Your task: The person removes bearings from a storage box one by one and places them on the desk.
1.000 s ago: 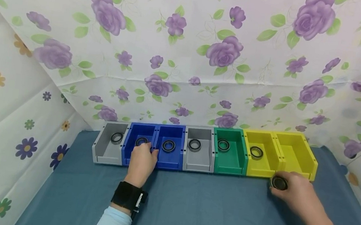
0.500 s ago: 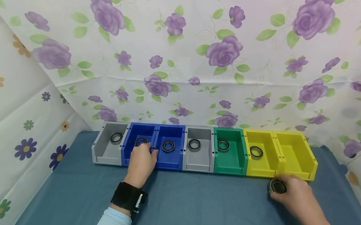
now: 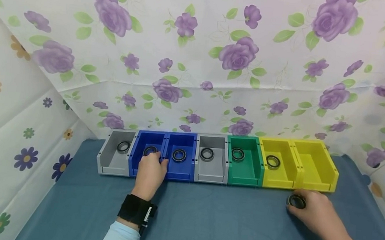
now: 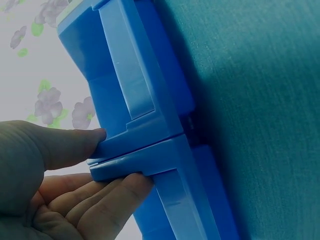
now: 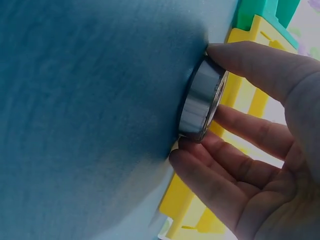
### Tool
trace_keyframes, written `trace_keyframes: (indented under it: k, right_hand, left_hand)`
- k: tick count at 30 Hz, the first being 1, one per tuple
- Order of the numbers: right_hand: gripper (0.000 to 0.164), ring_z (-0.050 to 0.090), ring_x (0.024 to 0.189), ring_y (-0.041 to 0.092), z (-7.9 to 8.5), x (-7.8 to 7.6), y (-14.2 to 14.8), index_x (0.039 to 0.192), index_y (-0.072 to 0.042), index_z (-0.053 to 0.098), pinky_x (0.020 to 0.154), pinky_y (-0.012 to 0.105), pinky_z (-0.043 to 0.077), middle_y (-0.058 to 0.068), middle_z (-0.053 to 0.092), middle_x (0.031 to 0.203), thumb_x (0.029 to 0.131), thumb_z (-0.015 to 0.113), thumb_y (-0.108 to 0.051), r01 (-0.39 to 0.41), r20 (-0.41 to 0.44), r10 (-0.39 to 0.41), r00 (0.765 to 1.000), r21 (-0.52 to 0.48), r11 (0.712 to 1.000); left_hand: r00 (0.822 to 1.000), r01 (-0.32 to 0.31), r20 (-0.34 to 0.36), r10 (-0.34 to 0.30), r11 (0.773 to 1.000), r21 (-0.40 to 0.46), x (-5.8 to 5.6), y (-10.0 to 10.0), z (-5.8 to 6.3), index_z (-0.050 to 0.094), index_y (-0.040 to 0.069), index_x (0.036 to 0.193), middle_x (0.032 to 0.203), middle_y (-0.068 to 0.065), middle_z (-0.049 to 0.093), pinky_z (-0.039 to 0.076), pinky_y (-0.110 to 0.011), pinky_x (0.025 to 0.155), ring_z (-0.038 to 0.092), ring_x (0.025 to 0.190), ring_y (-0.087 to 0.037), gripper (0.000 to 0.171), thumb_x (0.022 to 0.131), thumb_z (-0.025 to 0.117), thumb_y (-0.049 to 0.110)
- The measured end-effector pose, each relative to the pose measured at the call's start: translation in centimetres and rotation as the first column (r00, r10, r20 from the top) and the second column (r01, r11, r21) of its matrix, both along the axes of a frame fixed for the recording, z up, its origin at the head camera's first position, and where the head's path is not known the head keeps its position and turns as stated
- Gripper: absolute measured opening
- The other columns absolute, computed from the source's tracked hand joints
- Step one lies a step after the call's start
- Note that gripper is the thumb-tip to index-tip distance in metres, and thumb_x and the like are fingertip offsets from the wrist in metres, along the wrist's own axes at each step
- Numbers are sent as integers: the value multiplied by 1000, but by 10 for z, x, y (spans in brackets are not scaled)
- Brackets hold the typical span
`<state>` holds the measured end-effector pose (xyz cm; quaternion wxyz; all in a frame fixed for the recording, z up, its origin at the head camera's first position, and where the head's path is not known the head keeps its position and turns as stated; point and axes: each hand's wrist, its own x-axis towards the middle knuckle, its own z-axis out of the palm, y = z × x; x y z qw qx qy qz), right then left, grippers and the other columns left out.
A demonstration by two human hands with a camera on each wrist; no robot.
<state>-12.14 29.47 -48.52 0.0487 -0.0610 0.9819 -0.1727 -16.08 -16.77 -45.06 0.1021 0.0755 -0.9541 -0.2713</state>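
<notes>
My left hand (image 3: 150,172) grips the adjoining walls of two blue bins (image 4: 135,145), thumb on one side and fingers on the other. Inside them lie two ring-shaped ball bearings; the left one (image 3: 149,150) is partly covered by my fingers, while the right one (image 3: 179,155) shows fully. In front of the yellow bins, my right hand (image 3: 320,215) holds another bearing (image 5: 202,100) by its rim between thumb and fingers. This bearing's shiny outer edge sits right at the blue cloth in the right wrist view.
The row also has a grey bin (image 3: 113,166) at the left end, a second grey bin (image 3: 211,173), a green bin (image 3: 248,174) and two yellow bins (image 3: 315,168). Several hold one bearing each. Behind rises a flowered sheet (image 3: 199,58); blue cloth (image 3: 216,224) covers the table.
My right hand has lowered the bearing slightly toward me, away from the front of the yellow bins. The left hand keeps its grip on the blue bins.
</notes>
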Motion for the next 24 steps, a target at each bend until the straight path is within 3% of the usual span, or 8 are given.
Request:
trace_keyframes:
  k: [7, 13, 18, 24]
  right_hand:
    - [43, 58, 83, 21, 6, -1, -2, 100, -16, 65, 68, 43, 47, 1, 62, 93, 70, 78, -43, 4, 26, -4, 1000, 7, 1000]
    - [54, 60, 85, 21, 33, -4, -15, 115, -6, 63, 65, 37, 50, 11, 64, 103, 78, 72, -44, 9, 16, -8, 1000, -50, 999]
    - [51, 57, 97, 30, 53, -13, -31, 120, -6, 60, 70, 40, 50, 16, 59, 113, 85, 65, -42, -31, -85, 24, 996, -86, 996]
    - [44, 47, 109, 37, 56, -32, -46, 123, -5, 56, 84, 53, 43, 18, 53, 119, 86, 65, -27, -72, -235, 58, 970, -52, 996]
  left_hand:
    - [1000, 12, 1, -12, 1000, -4, 2, 0, 2, 58, -4, 119, 113, -20, 60, 51, -30, 59, 63, 85, -21, 40, 92, 58, 25]
    - [1000, 9, 1, -9, 1000, -11, 3, 0, 3, 59, -4, 119, 113, -20, 60, 52, -32, 61, 63, 87, -23, 40, 92, 59, 25]
    - [1000, 9, -6, -9, 1000, -29, 2, 0, 3, 58, -5, 119, 113, -20, 60, 52, -38, 68, 61, 94, -27, 40, 92, 59, 24]
    - [1000, 12, -9, -13, 1000, -27, 1, 1, 3, 59, -4, 119, 113, -20, 60, 52, -38, 69, 61, 94, -28, 39, 92, 59, 24]
